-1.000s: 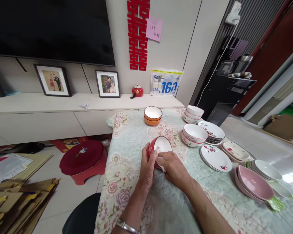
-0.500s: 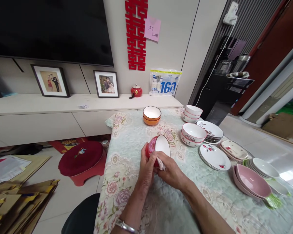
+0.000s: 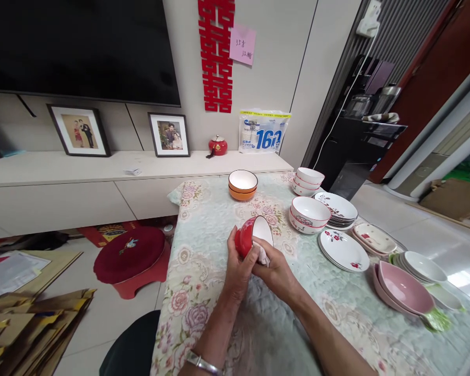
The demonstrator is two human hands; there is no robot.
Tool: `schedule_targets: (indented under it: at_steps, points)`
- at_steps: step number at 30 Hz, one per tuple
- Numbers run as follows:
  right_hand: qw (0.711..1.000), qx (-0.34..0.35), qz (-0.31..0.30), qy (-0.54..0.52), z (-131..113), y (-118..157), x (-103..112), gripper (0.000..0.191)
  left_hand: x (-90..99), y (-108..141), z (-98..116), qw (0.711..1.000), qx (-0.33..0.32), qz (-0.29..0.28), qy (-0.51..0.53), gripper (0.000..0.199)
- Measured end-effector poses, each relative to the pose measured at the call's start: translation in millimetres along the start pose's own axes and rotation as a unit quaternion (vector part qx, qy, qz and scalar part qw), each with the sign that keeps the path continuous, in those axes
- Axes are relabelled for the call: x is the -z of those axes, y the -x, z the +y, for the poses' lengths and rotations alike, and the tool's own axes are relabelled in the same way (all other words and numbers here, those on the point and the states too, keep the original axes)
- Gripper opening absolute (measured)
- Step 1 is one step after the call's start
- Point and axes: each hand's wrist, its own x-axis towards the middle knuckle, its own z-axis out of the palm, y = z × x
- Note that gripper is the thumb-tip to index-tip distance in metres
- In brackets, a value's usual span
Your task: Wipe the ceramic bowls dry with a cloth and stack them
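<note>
A red bowl with a white inside [image 3: 247, 236] is tilted on its side above the table, its mouth turned to the right. My left hand [image 3: 237, 266] is closed around its outer side and base. In my right hand [image 3: 276, 266] is a crumpled white cloth [image 3: 263, 255], pressed against the bowl's near rim; whether it is cloth or tissue is hard to tell. The fingers of that hand reach partly inside the bowl. Beyond my hands stands a stack of two orange bowls with white insides [image 3: 243, 194].
On the right side of the flowered tablecloth [image 3: 203, 230] are stacked white bowls [image 3: 310, 213], flowered plates [image 3: 343, 250], square dishes [image 3: 375, 239] and pink leaf-shaped bowls [image 3: 405, 287]. A red stool [image 3: 135, 256] stands left of the table, near flattened cardboard [image 3: 43, 334].
The red bowl has been turned in my left hand, so plain red shows where a flower pattern was. My right hand and the cloth have shifted slightly up along the rim.
</note>
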Motion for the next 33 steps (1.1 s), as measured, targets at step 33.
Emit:
schedule_targets:
  at_steps: [33]
  points:
    - [0.944,0.061,-0.088,0.314,8,2,15,0.027,-2.4,1,4,0.997,0.040,0.016,0.070,0.078]
